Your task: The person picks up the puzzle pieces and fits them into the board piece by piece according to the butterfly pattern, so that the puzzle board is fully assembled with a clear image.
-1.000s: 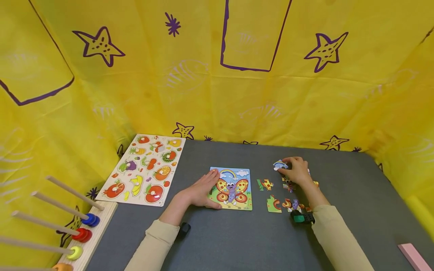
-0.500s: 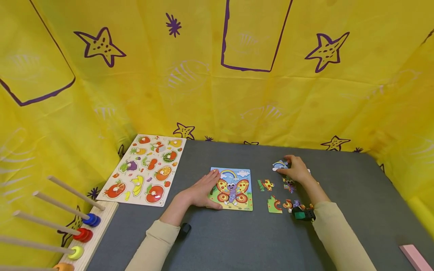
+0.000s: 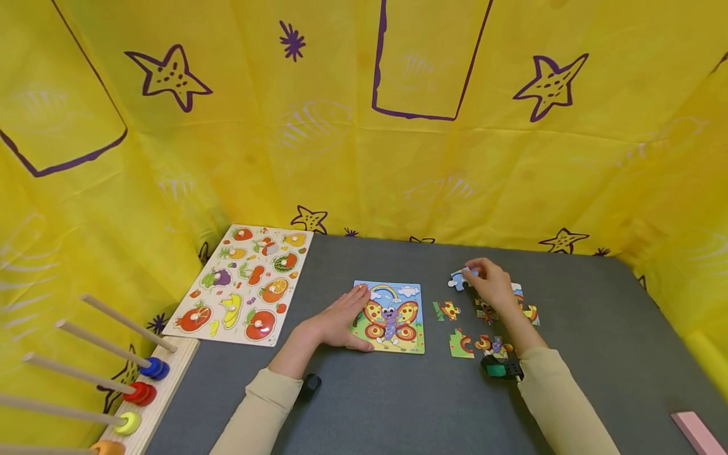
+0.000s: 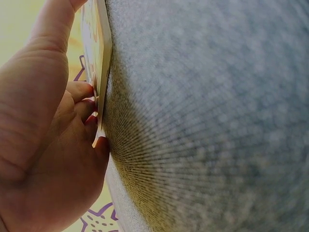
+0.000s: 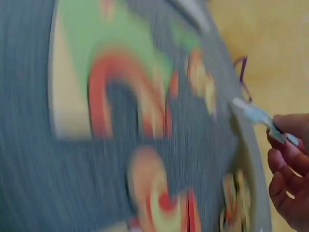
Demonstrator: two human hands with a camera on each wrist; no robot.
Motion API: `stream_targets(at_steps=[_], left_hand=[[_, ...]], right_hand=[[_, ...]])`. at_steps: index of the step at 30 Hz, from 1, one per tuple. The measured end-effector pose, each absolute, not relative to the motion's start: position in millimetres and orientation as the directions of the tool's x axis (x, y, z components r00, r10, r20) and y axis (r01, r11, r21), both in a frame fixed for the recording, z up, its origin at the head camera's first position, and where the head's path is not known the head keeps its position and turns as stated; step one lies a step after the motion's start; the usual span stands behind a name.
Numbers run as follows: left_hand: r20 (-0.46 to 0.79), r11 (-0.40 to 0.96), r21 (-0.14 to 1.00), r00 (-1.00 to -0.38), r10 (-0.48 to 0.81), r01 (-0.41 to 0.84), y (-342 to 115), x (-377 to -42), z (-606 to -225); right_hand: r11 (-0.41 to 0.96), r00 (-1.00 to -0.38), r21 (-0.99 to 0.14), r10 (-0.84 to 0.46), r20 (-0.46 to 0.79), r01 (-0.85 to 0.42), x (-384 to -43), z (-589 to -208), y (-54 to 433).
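My left hand (image 3: 343, 319) rests on the left side of a square butterfly picture board (image 3: 406, 335), its fingers extended over the top left and its thumb at the lower edge. In the left wrist view the fingertips (image 4: 89, 106) meet the side of the board (image 4: 104, 48). My right hand (image 3: 493, 284) pinches a light-blue jigsaw piece (image 3: 457, 281) between thumb and fingers, raised over the table in the right wrist view. Near it lie loose jigsaw pieces: a green-and-yellow one (image 3: 447, 310), a green one with a red curve (image 3: 461, 345), and several more partly under the right forearm.
A fruit peg puzzle (image 3: 241, 284) lies at the back left. Beside it stands a wooden rack with upright pegs (image 3: 85, 376) and coloured rings (image 3: 139, 395). A pink block (image 3: 696, 431) is at the right front. Yellow cloth (image 3: 341, 170) hangs behind the table.
My right hand has moved slightly left with the jigsaw piece, which has turned in the fingers. Pieces formerly behind the hand now show on its right. My left hand stays put.
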State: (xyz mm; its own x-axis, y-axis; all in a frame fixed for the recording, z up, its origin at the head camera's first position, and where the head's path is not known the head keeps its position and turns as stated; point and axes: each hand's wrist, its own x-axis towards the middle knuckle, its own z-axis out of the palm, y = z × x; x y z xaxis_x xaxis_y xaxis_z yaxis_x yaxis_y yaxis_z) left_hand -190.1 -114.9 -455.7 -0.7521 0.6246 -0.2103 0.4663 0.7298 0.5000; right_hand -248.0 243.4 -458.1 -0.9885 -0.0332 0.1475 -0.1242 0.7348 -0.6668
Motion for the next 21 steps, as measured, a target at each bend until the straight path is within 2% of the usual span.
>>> stream_targets(at_steps=[9,21], left_hand=[[-0.232,0.743,0.496,-0.756,0.612,0.449,-114,-190,-456],[-0.246,0.743,0.499,-0.749,0.615,0.446,-115,-193,-460]], right_hand=[[0.574,-0.998,-0.817,-0.048,0.029,-0.051,-233,-452,180],[0.540,-0.998,-0.841,-0.067,0.001,-0.037,-227,-468,124]])
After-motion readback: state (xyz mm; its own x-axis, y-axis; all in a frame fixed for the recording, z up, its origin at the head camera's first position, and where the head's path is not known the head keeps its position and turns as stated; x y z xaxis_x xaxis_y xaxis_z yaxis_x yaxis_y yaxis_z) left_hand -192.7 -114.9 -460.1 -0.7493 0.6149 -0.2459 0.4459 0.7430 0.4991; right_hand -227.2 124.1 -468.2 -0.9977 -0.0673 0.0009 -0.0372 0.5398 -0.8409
